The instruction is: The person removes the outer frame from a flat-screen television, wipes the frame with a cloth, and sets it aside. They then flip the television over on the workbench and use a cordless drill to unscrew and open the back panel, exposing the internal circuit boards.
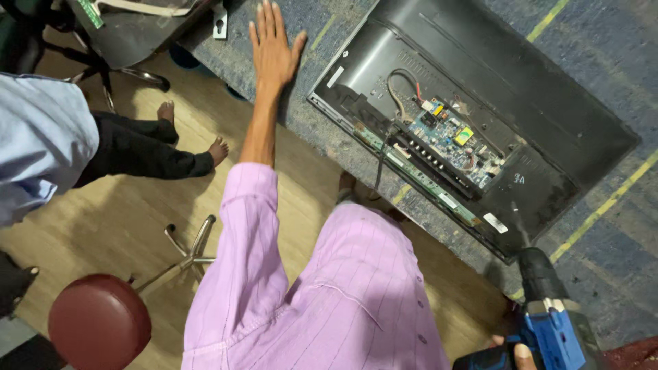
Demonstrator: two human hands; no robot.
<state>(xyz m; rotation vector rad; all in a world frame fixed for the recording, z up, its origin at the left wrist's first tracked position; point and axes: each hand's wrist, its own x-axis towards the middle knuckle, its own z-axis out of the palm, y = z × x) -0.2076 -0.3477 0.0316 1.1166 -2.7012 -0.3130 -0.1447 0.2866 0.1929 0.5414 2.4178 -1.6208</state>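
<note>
While the left hand [273,46] is laid flat with fingers spread on the desk [343,147], a blue drill [548,322] is clamped in the right hand [519,349] near the opened television [473,116], whose exposed circuit board [452,140] looks fragile; the drill seems heavy and is best gripped by its handle.
</note>
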